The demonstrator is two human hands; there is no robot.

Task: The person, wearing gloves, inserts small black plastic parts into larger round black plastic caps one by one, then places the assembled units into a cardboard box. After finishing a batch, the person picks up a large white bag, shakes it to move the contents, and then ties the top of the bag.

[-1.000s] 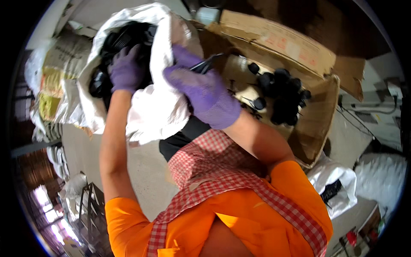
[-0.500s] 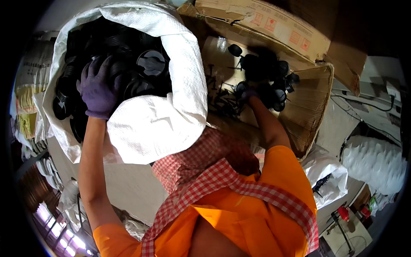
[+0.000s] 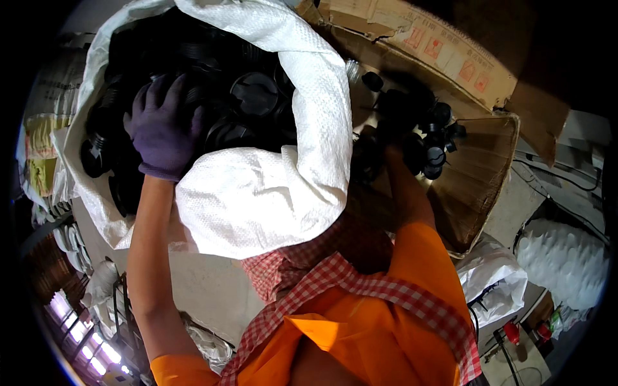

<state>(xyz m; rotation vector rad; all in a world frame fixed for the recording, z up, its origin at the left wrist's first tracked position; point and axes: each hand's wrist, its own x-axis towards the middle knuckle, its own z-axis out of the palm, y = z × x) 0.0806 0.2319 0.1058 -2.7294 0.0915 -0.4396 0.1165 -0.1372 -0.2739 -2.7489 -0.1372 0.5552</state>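
Note:
My left hand [image 3: 164, 132], in a purple glove, lies over black round plastic caps [image 3: 254, 94] that fill a large white woven sack [image 3: 322, 109]. Its fingers are spread and rest on the caps, with nothing seen held in them. To the right, my right hand [image 3: 381, 141] reaches down into a cardboard box [image 3: 477, 180], among black capped plastic parts [image 3: 435, 156] with thin stems. Shadow and the dark parts hide its fingers, so any hold there does not show. The sack's rolled rim stands between both arms.
The box's raised flap [image 3: 425, 45] stands at the far side. A smaller white bag [image 3: 492, 276] with dark pieces sits right of the box, near a translucent white bundle [image 3: 560, 251]. Stacked packed goods [image 3: 48, 135] line the left. Grey floor [image 3: 215, 289] shows below the sack.
The sack and box appear shifted slightly right and down in the picture. My right hand has moved deeper into the box's shadow; my left hand stays spread over the caps.

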